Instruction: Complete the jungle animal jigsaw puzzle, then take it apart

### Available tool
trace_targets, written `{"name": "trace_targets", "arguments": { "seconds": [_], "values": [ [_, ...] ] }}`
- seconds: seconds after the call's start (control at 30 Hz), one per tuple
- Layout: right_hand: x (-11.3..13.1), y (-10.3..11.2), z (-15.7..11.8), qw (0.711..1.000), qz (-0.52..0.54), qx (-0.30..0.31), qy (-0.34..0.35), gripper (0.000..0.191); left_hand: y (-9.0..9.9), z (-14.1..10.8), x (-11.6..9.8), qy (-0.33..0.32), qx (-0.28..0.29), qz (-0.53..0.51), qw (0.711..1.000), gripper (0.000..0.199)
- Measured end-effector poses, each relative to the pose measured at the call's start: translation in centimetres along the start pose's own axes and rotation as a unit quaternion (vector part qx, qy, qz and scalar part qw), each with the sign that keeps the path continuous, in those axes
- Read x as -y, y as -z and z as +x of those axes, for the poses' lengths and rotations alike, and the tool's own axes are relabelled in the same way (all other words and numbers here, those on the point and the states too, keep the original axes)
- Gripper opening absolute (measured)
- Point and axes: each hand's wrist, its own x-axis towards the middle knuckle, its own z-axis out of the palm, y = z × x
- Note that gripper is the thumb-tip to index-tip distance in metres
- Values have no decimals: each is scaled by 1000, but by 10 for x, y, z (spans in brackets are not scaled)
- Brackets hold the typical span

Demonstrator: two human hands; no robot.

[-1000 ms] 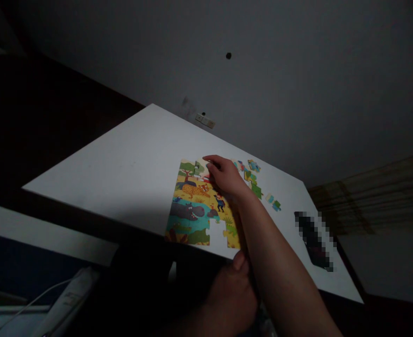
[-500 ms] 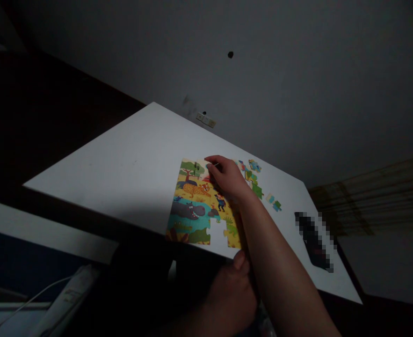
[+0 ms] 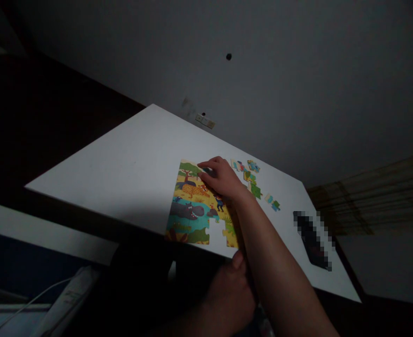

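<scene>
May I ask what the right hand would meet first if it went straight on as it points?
The right hand would probably meet the printed tree on the jigsaw puzzle first, though exact depth is unclear.

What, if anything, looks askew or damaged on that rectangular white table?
No damage or spill shows, but the flat, multicoloured animal jigsaw has a gap in its near edge: a section is missing there, so white tabletop shows through.
</scene>
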Motion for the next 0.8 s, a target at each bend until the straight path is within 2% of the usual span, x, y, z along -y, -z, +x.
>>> {"name": "trace_targets", "arguments": {
  "seconds": [0.17, 0.3, 0.37, 0.43, 0.53, 0.63, 0.73, 0.8],
  "values": [
    [2, -3, 1, 1000, -11, -2, 0, 37, -4, 0, 2, -3, -22, 15, 1000, 68],
    [-14, 6, 3, 1000, -9, -7, 4, 36, 6, 4, 9, -22, 2, 22, 1000, 69],
    [-31, 18, 2, 999, -9, -23, -30, 38, 19, 6, 11, -16, 30, 26, 999, 63],
    [-52, 31, -2, 995, -43, -50, -76, 42, 40, 6, 14, 3, 40, 23, 999, 64],
    [-84, 41, -14, 983, -110, -80, -122, 51, 84, 6, 31, 12, 1, 3, 1000, 68],
    [-106, 36, -28, 984, -126, -78, -95, 53, 135, 17, 79, 0, -11, -4, 1000, 62],
    [-118, 25, -36, 985, -106, -99, -96, 50, 171, 51, 158, 71, 51, 8, 996, 51],
    [-123, 21, -36, 984, -91, -114, -105, 49, 180, 81, 218, 127, 82, 53, 987, 52]
  ]
}}
